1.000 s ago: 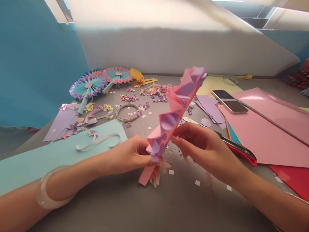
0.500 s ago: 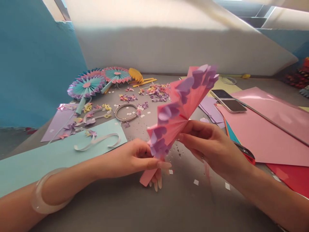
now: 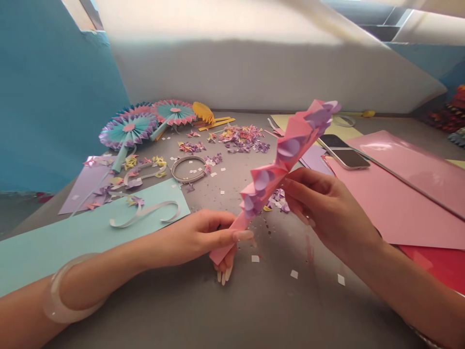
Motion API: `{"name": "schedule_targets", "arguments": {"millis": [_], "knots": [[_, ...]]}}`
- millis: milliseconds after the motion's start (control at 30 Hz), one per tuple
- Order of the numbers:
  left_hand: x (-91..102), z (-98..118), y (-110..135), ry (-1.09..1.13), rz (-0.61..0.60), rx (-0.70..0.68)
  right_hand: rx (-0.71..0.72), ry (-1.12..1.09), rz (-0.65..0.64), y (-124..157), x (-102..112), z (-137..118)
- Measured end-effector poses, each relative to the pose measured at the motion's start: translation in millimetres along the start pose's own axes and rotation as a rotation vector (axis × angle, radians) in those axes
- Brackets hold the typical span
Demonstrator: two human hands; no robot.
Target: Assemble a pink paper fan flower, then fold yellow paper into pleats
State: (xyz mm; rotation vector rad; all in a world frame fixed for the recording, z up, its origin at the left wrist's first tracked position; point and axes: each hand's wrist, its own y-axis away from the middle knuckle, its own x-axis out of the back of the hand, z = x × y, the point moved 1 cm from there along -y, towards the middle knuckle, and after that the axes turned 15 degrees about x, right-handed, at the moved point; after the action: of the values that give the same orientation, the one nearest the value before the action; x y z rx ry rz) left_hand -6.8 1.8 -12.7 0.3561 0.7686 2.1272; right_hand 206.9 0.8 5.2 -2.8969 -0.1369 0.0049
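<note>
A pink pleated paper fan trimmed with purple half-circles is folded shut into a narrow strip, slanting up to the right above the grey table. My left hand is closed round the fan's lower end, thumb stretched along it. My right hand pinches the fan at its middle from the right side. A clear bangle sits on my left wrist.
Finished round paper fans lie at the back left, with small coloured paper cut-outs, a tape ring and a light blue sheet. A phone and large pink sheets lie to the right.
The fan was spread half open half a second ago; now its pleats are pressed together again. My right hand has shifted a little rightwards and the fan's top leans farther right.
</note>
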Motion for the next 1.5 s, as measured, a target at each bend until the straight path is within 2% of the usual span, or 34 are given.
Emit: {"name": "schedule_targets", "arguments": {"millis": [167,433,700,800,900,1033,1067,1200,1267,1333,1500], "knots": [[0.1,-2.9,0.9,-0.042,0.044,0.019,-0.008,0.026,-0.013,-3.6,3.4,2.1],[-0.8,-6.3,-1.4,-0.129,0.205,-0.065,-0.01,0.01,-0.013,-3.4,3.4,6.4],[-2.1,-5.8,-2.0,0.037,0.133,-0.014,-0.013,-0.028,0.142,-7.2,9.9,5.3],[-0.4,-6.8,-3.8,0.096,0.106,-0.008,0.003,0.005,0.142,-9.0,11.6,5.0],[1.5,-8.4,-7.9,0.247,0.074,-0.023,0.02,0.014,0.08,-9.3,11.4,5.5],[3.1,-9.5,-11.8,0.46,0.019,-0.116,0.072,0.047,0.024,-5.6,6.5,8.1],[2.7,-10.0,-12.4,0.482,0.0,-0.131,0.069,0.061,-0.023,-3.6,3.2,9.3],[-3.9,-14.3,-15.1,0.496,-0.143,-0.142,0.027,0.113,-0.427,9.5,-17.6,13.1],[-9.5,-15.6,-16.1,0.458,-0.238,-0.139,0.064,0.162,-0.546,16.6,-26.9,13.6],[-14.8,-15.1,-16.3,0.392,-0.278,-0.126,0.108,0.205,-0.547,21.4,-32.3,14.4],[-17.2,-9.3,-11.4,0.174,-0.258,-0.05,0.138,0.282,-0.451,20.4,-31.4,16.2]]}}
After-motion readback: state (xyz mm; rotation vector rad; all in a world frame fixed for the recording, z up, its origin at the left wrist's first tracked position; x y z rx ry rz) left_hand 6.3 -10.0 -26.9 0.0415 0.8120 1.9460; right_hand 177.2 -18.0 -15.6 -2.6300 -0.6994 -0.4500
